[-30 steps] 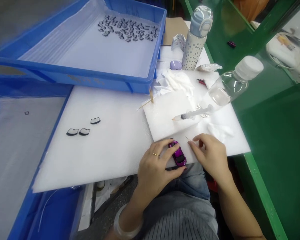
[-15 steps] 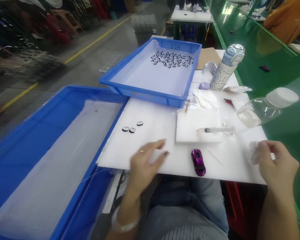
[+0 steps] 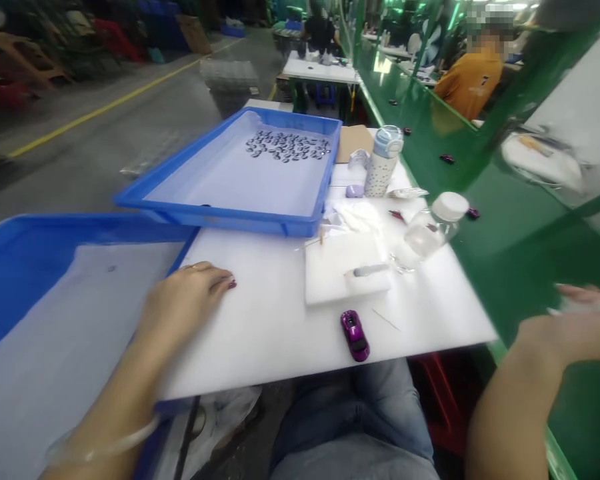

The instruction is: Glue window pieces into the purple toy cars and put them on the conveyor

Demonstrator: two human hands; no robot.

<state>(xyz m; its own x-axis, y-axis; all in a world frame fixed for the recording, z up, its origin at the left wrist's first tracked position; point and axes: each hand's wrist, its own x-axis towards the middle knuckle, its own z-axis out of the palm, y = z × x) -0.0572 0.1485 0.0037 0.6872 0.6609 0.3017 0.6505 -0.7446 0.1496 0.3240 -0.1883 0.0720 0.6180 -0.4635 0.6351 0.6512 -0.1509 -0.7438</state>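
My left hand (image 3: 183, 303) lies palm down on the white foam sheet (image 3: 260, 333) near its left edge, fingers together and nearly flat. It covers the spot where three small black pieces lay. My right hand (image 3: 570, 327) is blurred, out over the green belt (image 3: 505, 220) at the right, closed on a white wad (image 3: 583, 303). A purple toy car (image 3: 355, 335) rests alone on the sheet near its front edge, between the two hands. Beside it lies a thin pin (image 3: 386, 320).
A syringe (image 3: 370, 271) lies on a small foam block (image 3: 330, 280). Behind are a clear bottle (image 3: 433, 230), a dotted flask (image 3: 383, 163) and a blue tray (image 3: 220, 217) with several small black parts (image 3: 287, 145). A large blue crate (image 3: 10, 267) is at the left. A person in orange (image 3: 467, 83) is beyond the belt.
My left hand let go of the toy car and moved left over the black pieces. My right hand picked up a white wad and swung right over the belt. The view tilted up.
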